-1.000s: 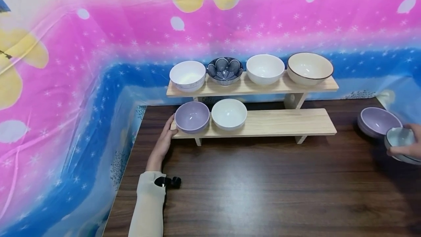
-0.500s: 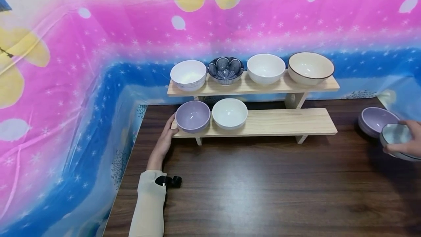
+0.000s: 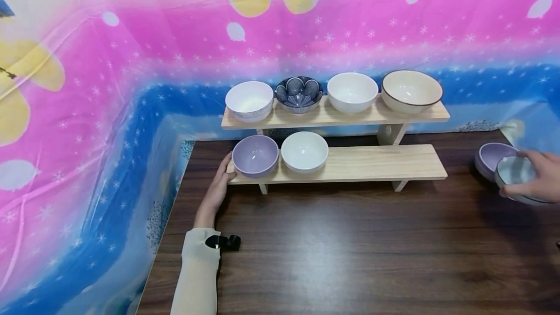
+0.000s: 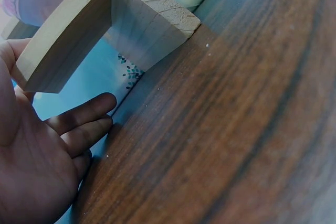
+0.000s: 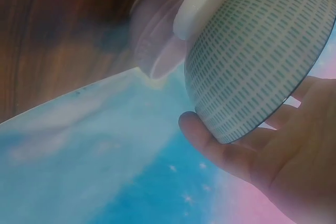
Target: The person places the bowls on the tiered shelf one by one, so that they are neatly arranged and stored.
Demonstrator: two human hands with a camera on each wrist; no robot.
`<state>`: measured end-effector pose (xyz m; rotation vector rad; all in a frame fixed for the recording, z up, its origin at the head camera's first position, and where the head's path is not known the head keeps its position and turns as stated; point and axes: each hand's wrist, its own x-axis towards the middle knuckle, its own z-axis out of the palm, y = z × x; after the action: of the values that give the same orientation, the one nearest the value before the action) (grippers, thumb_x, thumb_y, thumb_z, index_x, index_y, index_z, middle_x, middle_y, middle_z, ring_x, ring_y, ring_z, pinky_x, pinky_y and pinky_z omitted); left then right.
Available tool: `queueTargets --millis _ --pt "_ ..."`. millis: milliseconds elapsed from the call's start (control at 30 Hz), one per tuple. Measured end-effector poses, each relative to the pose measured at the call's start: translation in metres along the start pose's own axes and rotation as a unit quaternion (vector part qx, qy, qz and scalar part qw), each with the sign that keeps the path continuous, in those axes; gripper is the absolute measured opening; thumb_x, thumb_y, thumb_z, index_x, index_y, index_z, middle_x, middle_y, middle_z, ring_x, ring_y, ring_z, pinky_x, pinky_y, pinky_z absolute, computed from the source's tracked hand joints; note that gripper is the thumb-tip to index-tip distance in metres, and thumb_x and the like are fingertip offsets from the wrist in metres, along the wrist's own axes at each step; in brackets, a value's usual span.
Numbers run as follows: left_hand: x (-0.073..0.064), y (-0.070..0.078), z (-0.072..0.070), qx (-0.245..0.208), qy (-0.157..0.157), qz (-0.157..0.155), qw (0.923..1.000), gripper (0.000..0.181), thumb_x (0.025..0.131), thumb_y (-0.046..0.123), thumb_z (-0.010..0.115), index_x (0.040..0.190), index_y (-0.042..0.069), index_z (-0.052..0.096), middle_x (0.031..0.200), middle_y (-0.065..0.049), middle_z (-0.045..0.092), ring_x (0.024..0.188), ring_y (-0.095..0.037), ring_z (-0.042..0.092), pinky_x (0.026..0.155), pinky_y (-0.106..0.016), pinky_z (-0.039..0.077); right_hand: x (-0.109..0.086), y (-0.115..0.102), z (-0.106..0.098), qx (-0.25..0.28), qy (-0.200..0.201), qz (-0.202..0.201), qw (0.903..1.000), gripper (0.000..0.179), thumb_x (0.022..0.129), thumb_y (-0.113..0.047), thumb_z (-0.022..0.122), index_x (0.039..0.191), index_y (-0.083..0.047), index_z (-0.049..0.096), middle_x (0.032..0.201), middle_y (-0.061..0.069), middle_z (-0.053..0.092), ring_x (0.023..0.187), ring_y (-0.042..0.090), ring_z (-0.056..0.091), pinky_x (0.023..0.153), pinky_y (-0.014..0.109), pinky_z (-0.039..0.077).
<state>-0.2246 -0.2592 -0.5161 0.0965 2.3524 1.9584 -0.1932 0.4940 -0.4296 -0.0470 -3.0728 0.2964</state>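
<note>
My right hand [image 3: 542,177] grips a bowl [image 3: 516,173], pale blue-green inside with a dark rim, at the right edge of the head view. Rows of green dashes cover the outside of this bowl [image 5: 257,61] in the right wrist view; fingers lie across its rim. Purple bowls [image 3: 485,164], seemingly stacked, stand on the table just behind it. At the far left, my left hand [image 3: 216,191] holds the end of the lower wooden shelf [image 3: 380,163]. In the left wrist view, thumb and forefinger pinch the board [image 4: 68,32], while the other fingers extend below it.
A purple bowl [image 3: 255,155] and a white bowl [image 3: 305,151] sit on the lower shelf's left half. The upper shelf [image 3: 315,119] carries a white bowl [image 3: 250,100], a dark patterned bowl [image 3: 299,94], another white bowl [image 3: 352,91] and a cream bowl [image 3: 412,90]. Patterned cloth [image 3: 183,38] hangs behind.
My right hand has moved left with the dashed bowl, now overlapping the purple bowls in the head view. The left hand still holds the shelf's end.
</note>
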Motion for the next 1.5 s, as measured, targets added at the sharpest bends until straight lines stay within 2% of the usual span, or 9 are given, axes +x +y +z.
queueTargets --millis 300,467,633,1033,1300,1500 --pt "0.000 0.000 0.000 -0.003 -0.001 -0.002 1.0000 0.071 0.105 0.017 0.041 0.171 0.018 0.016 0.177 -0.007 0.008 0.162 -0.032 0.000 0.124 -0.065 0.001 0.004 -0.020 -0.011 -0.014 -0.035 -0.014 0.9992 0.117 0.070 -0.034 0.094 0.146 0.024 0.029 0.131 0.052 0.030 0.118 0.068 0.032 0.086 0.076 0.040" --pt "0.001 -0.002 0.000 -0.004 -0.002 -0.002 1.0000 0.071 0.105 0.017 0.041 0.171 0.017 0.016 0.177 -0.007 0.008 0.162 -0.031 0.000 0.124 -0.064 0.001 0.003 -0.031 -0.015 -0.010 -0.044 -0.027 0.9986 0.111 0.073 -0.029 0.092 0.147 0.023 0.028 0.131 0.054 0.028 0.117 0.069 0.032 0.085 0.076 0.041" --pt "0.001 -0.003 0.000 -0.004 -0.001 -0.002 1.0000 0.071 0.105 0.018 0.041 0.171 0.017 0.016 0.177 -0.007 0.008 0.162 -0.031 0.000 0.124 -0.064 0.001 0.002 -0.042 -0.020 -0.003 -0.058 -0.050 0.9970 0.112 0.073 -0.032 0.093 0.148 0.022 0.029 0.133 0.057 0.026 0.119 0.070 0.030 0.088 0.078 0.040" --pt "0.001 -0.002 0.000 -0.006 0.001 -0.004 1.0000 0.072 0.104 0.018 0.042 0.171 0.018 0.017 0.177 -0.008 0.009 0.162 -0.033 0.001 0.124 -0.064 0.001 0.011 -0.064 -0.033 -0.014 -0.102 -0.070 0.9923 0.114 0.077 -0.039 0.092 0.145 0.025 0.028 0.136 0.055 0.025 0.122 0.070 0.030 0.092 0.080 0.037" --pt "0.001 -0.003 0.000 -0.003 0.000 -0.002 1.0000 0.072 0.104 0.019 0.042 0.171 0.019 0.017 0.177 -0.008 0.008 0.162 -0.033 0.000 0.124 -0.064 0.002 0.019 -0.071 -0.039 -0.013 -0.114 -0.091 0.9892 0.115 0.077 -0.042 0.092 0.148 0.023 0.029 0.139 0.053 0.029 0.124 0.069 0.033 0.095 0.081 0.036" --pt "0.000 0.001 0.000 -0.005 -0.002 -0.003 1.0000 0.072 0.104 0.019 0.042 0.171 0.019 0.017 0.177 -0.007 0.007 0.162 -0.032 0.000 0.124 -0.064 0.002 0.021 -0.082 -0.043 -0.005 -0.120 -0.106 0.9871 0.113 0.076 -0.042 0.093 0.151 0.016 0.031 0.141 0.050 0.033 0.123 0.068 0.037 0.094 0.081 0.037"
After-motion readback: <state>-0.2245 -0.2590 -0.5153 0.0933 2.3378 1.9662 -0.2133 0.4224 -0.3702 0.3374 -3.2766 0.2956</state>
